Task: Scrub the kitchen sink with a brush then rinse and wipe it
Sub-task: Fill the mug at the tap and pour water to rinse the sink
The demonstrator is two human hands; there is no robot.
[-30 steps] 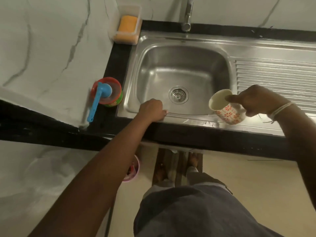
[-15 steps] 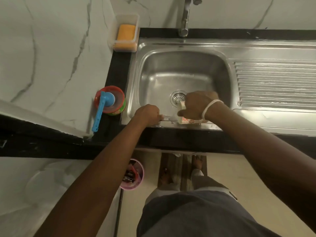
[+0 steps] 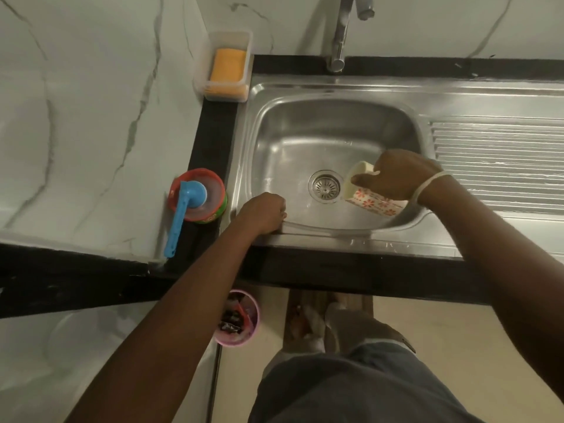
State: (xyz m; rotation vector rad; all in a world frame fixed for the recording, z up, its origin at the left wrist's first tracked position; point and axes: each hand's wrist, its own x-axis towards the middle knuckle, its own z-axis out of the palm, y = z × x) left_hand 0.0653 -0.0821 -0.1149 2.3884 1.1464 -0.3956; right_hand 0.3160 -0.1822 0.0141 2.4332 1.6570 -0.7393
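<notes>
Left hand [image 3: 265,212] is resting curled on the stainless sink [image 3: 308,236] front rim; whether it is gripping anything I cannot tell. Right hand [image 3: 399,175] is gripping a floral cup [image 3: 370,199], tilted over the round drain [image 3: 326,186]. Blue plastic brush [image 3: 186,209] is lying across a red tub [image 3: 210,206] left of the basin.

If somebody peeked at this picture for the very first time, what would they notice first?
Probably the right hand tipping a flowery cup over the shiny steel sink, right beside the drain. Next, the blue brush lying across a red tub on the counter to the left, and the left hand curled on the sink's front rim.
</notes>
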